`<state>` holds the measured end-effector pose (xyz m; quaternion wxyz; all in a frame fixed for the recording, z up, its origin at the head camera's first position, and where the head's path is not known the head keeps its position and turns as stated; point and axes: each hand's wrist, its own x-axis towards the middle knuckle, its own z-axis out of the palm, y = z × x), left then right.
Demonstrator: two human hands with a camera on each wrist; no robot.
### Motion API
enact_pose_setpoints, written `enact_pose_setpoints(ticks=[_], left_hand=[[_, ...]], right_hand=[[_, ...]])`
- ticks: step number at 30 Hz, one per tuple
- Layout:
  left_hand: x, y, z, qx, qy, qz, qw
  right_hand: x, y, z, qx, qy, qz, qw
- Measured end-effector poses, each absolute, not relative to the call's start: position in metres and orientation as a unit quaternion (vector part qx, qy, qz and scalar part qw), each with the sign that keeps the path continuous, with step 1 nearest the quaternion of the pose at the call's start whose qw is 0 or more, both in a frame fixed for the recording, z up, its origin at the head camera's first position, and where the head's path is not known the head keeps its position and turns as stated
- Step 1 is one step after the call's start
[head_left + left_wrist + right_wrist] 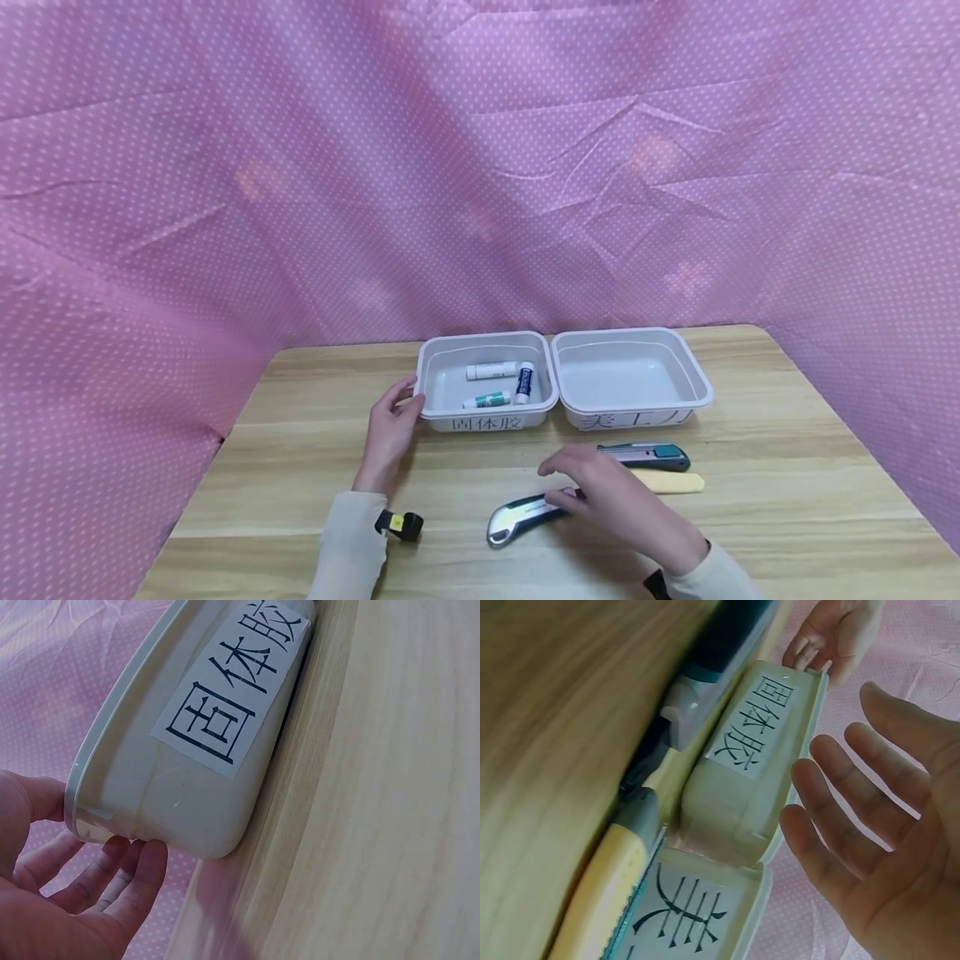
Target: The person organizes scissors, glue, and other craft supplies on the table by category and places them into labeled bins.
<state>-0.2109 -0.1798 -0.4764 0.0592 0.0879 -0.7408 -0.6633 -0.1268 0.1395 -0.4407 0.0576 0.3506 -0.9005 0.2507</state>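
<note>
My left hand [392, 429] grips the left end of a white plastic box [552, 392], thumb at the rim and fingertips against the outer wall. Inside lie a white glue stick [492, 371], a blue glue stick [524, 383] and a green-and-white one [487, 400]. With relaxed fingers and nothing in them, my right hand [600, 500] hovers over the utility knives. It partly hides a silver-and-black knife [517, 517], a dark knife with a teal slider [651, 455] and a yellow knife [675, 482].
A second white box [630, 375], holding nothing, stands right beside the first. Both carry printed labels on their front walls, one label [232, 682] filling the left wrist view. Behind the wooden table [300, 467] hangs a pink dotted cloth [480, 208].
</note>
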Motion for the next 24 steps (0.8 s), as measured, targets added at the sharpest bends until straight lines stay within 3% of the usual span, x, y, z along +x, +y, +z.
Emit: enact_pose_setpoints(ticks=[24], left_hand=[[-0.212, -0.179, -0.477, 0.09, -0.731, -0.674, 0.059]], right_hand=[[-0.131, 0.142, -0.462, 0.351, -0.909, 0.222, -0.027]])
